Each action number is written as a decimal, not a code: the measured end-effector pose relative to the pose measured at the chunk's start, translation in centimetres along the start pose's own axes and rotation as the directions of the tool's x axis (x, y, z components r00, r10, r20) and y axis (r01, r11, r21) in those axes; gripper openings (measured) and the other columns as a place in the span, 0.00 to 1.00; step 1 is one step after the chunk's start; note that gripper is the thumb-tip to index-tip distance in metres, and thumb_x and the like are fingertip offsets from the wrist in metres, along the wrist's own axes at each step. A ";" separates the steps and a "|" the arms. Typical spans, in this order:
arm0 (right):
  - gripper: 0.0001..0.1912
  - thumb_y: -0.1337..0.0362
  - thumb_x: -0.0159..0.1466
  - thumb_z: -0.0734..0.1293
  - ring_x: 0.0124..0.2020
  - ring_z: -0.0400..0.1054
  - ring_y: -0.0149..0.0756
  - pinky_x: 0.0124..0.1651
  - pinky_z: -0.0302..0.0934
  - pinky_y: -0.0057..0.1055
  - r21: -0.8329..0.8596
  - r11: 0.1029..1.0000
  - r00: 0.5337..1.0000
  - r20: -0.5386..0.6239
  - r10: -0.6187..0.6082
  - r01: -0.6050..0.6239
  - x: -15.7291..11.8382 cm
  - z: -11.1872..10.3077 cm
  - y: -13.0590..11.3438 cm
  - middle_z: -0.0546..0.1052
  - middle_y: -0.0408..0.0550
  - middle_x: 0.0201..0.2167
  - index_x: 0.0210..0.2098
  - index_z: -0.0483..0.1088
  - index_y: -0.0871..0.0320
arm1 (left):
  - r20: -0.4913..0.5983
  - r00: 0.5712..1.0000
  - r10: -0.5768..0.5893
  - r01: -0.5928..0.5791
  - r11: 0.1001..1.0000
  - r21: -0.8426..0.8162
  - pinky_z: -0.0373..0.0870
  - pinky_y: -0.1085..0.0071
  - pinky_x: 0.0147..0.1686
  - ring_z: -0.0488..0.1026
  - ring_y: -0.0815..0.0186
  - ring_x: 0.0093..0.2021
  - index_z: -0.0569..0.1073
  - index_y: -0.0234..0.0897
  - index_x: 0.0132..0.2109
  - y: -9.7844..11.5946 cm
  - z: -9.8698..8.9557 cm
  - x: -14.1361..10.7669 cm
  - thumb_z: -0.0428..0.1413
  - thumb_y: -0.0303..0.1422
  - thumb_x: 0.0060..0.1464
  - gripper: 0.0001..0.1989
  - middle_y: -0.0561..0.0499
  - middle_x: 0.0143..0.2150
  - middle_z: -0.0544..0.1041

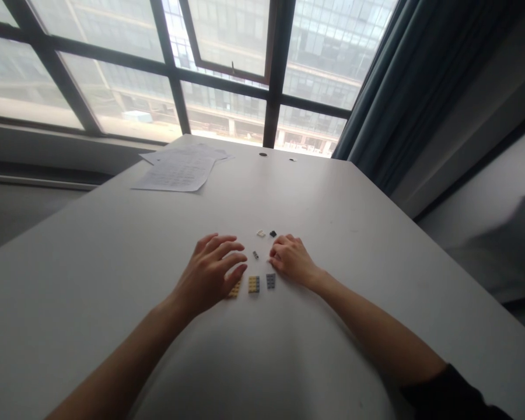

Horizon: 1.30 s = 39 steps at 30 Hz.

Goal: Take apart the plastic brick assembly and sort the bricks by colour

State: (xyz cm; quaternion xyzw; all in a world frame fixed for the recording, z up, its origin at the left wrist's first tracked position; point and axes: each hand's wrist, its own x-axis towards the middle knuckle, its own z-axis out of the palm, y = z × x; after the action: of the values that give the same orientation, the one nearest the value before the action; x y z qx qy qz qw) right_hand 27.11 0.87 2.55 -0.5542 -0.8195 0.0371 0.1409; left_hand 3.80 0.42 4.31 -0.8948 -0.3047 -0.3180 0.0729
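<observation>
My left hand (216,265) is open, fingers spread and slightly bent, partly covering a tan studded building brick (234,290). Its fingertips point toward a small grey piece (255,255) lying between the hands. My right hand (291,258) is closed, its fingers curled together near the table; what they hold, if anything, is too small to make out. In front of the hands lie a tan and blue-grey studded block (254,284) and a grey studded block (270,281). Beyond the right fingers are a black piece (273,233) and a white piece (261,233).
The white table (157,245) stretches toward the windows (227,105). Printed paper sheets (179,169) lie at the far left of it. Two small holes, one of them a dark cable hole (263,154), are near the far edge. A dark blue curtain (402,87) hangs at the right.
</observation>
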 end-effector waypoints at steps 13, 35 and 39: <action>0.04 0.65 0.66 0.63 0.42 0.67 0.35 0.47 0.62 0.33 0.395 0.855 0.920 -0.332 -0.207 0.336 -3.2 -2.8 -2.4 0.74 0.49 0.38 0.38 0.69 0.57 | -0.014 0.985 -0.172 0.152 0.901 -0.405 0.70 0.70 0.39 0.75 0.66 0.35 0.76 0.38 0.40 2.7 0.6 0.8 0.57 0.35 0.56 0.07 0.50 0.35 0.80; 0.17 0.59 0.53 0.74 0.38 0.69 0.37 0.42 0.63 0.35 0.945 0.327 0.959 -0.062 0.277 -0.034 -4.3 -1.1 -3.7 0.77 0.48 0.37 0.42 0.75 0.55 | 0.228 0.822 -0.521 0.515 0.512 -0.687 0.71 0.72 0.33 0.75 0.66 0.30 0.77 0.36 0.33 4.9 0.6 1.4 0.59 0.37 0.50 0.08 0.52 0.29 0.79; 0.17 0.58 0.53 0.72 0.36 0.68 0.34 0.41 0.62 0.33 0.956 -0.195 0.954 0.251 0.164 -0.218 -4.7 -1.1 -2.4 0.77 0.49 0.37 0.41 0.76 0.57 | 0.130 0.900 -0.417 0.412 0.711 -0.570 0.70 0.69 0.38 0.74 0.65 0.34 0.76 0.38 0.34 4.4 0.6 1.3 0.56 0.36 0.55 0.08 0.51 0.32 0.79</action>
State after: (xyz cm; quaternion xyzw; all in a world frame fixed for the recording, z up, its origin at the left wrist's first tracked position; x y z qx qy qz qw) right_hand 26.87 -4.44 3.21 -0.3674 -0.4109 0.6759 0.4892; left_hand 7.50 -2.25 4.92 -0.7805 -0.3844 -0.4075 -0.2774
